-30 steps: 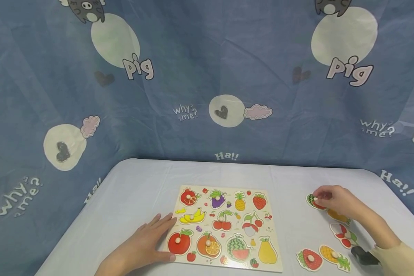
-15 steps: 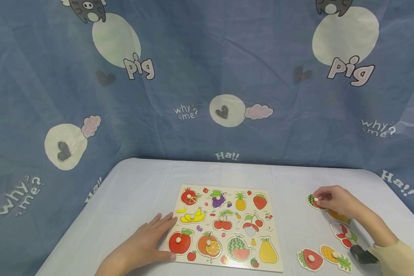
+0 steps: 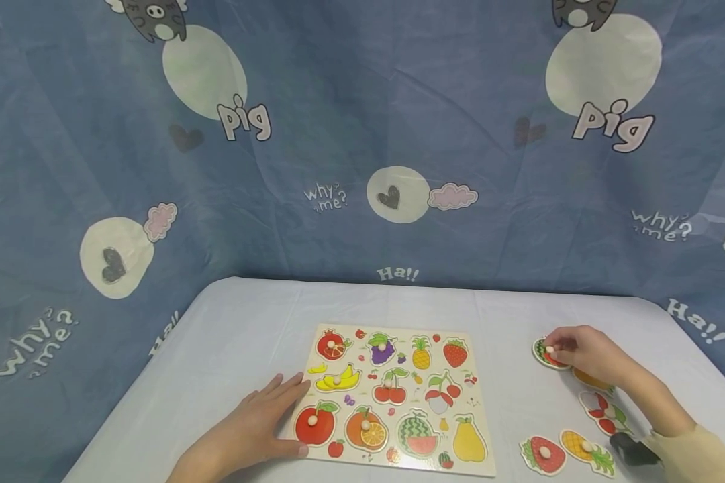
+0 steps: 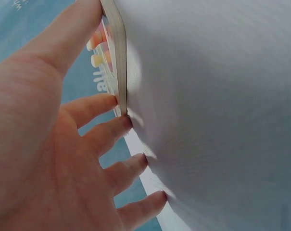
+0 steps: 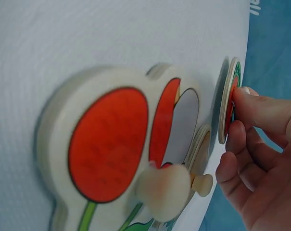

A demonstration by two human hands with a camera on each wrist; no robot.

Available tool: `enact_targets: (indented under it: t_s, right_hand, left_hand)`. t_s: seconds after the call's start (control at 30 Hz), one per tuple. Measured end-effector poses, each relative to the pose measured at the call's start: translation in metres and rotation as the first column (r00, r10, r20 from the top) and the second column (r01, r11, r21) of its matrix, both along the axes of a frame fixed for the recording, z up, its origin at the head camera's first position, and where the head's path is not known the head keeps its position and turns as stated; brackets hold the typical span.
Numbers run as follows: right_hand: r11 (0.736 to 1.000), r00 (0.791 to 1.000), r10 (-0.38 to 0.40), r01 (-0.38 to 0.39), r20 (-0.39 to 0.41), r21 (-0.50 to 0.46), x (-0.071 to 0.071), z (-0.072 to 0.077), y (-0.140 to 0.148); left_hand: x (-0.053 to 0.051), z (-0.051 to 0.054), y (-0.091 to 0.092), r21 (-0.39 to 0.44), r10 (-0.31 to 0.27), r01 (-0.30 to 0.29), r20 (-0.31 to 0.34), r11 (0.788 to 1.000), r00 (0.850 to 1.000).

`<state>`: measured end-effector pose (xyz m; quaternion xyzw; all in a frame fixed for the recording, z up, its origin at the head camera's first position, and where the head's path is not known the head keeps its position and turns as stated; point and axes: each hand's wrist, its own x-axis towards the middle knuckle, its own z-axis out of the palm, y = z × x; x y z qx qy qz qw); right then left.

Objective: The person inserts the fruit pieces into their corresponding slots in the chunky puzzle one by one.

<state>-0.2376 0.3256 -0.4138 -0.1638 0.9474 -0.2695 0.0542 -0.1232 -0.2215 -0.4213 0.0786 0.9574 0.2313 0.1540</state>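
Note:
My left hand [image 3: 254,419] lies with spread fingers along the left edge of a fruit knob-puzzle board [image 3: 413,400]. In the left wrist view the thumb and fingertips of this hand [image 4: 82,144] touch the board's side [image 4: 120,72]. At the right of the table my right hand [image 3: 592,352] pinches the wooden knob of a watermelon puzzle piece [image 3: 542,353]. The right wrist view shows that piece [image 5: 228,103] edge-on, seemingly just off the cloth. A yellow-orange piece [image 3: 589,380] lies partly hidden under the right hand.
Nearer the front right lie a red-and-white fruit piece [image 3: 598,408], a strawberry piece [image 3: 542,456] and a pineapple piece [image 3: 586,451], knobs up. On the board, the apple [image 3: 321,433] and several other fruits have knobs. A patterned blue curtain [image 3: 338,235] hangs behind the white table.
The right hand has shifted slightly left with the watermelon piece. My left hand and the board have stayed put.

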Motion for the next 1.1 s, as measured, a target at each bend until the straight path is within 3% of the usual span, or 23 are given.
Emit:
enact_targets:
  t_s: [0.47,0.83,1.1]
  right_hand:
    - [1.000,0.999,-0.005,0.004,-0.037,-0.024,0.010,0.005,-0.011]
    - [0.999,1.000,0.010,-0.011,-0.013,-0.054,0.025,0.013,-0.029]
    - [0.998,0.997,0.035,-0.038,-0.070,-0.047,0.031,0.014,-0.037]
  left_hand:
    - [0.000,0.000,0.000,-0.004,0.018,-0.018,0.011,1.000,1.000]
    - [0.001,0.000,0.000,-0.010,0.015,-0.015,0.006,1.000,1.000]
    - [0.000,0.001,0.000,-0.019,0.022,-0.022,0.011,1.000,1.000]
